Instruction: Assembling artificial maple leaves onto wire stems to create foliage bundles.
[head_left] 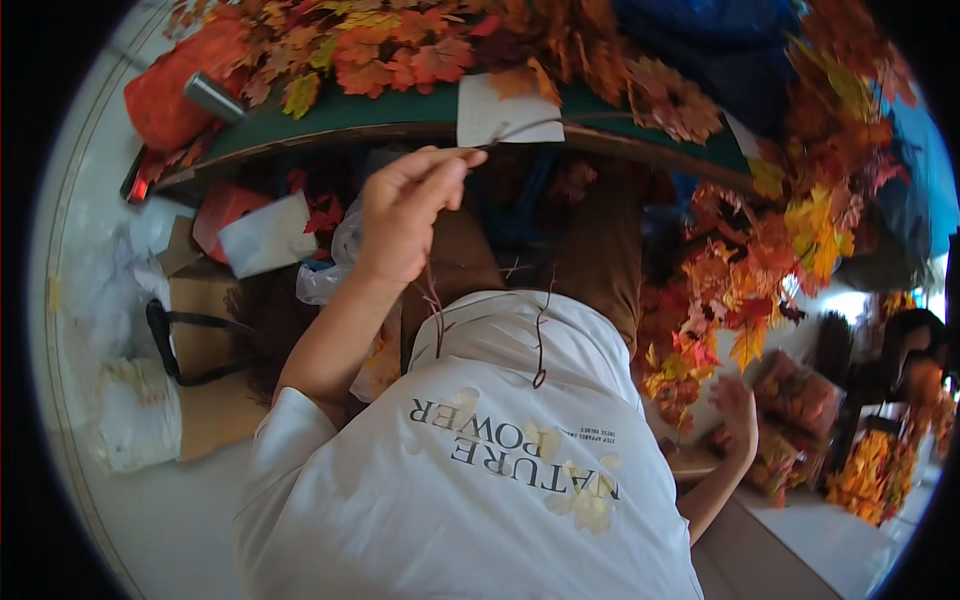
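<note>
My left hand (408, 215) is raised in front of my chest and pinches a thin brown wire stem (530, 126) that runs right along the edge of the green table (330, 118). More thin brown stems (540, 345) hang down over my white shirt. My right hand (737, 405) is low at the right with curled fingers, at the lower end of a branch of orange, red and yellow artificial leaves (745, 275). It seems to grip that branch, though the hold is partly hidden.
Artificial autumn leaves (400, 50) cover the green table, along with a white paper slip (505, 112), a metal cylinder (214, 97) and a red bag (165, 85). A cardboard box with a black strap (205, 350) and white plastic bags (135, 415) lie on the left. Packets of leaves (805, 400) lie on the right.
</note>
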